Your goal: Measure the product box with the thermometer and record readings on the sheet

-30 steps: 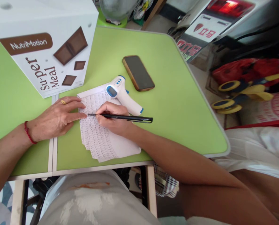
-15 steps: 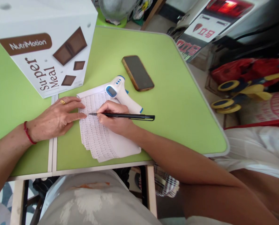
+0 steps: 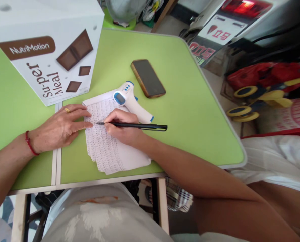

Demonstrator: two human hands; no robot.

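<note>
My left hand [image 3: 60,127] lies flat with its fingers apart, the fingertips resting on the left edge of a stack of paper sheets [image 3: 106,148] covered in small rows of writing. A gold ring and a red cord bracelet are on it. In my right hand [image 3: 123,127] a slim black pen [image 3: 144,126] is pinched between thumb and fingers, its tip at the written rows beside the left fingertips. A white and blue infrared thermometer [image 3: 132,102] rests on the upper right part of the sheets, partly behind my right hand.
The sheets lie on a green folding table [image 3: 190,111] with a pale rim. A phone in a brown case [image 3: 149,79] lies beyond the thermometer. At the left stands a tall white NutriMotion box [image 3: 64,43]. Yellow-wheeled items [image 3: 245,92] and a red-lit vehicle rear [image 3: 245,8] are off the right side.
The pen's rear end has shifted very slightly right and down. Both hands, the sheets and the other things are almost unmoved.
</note>
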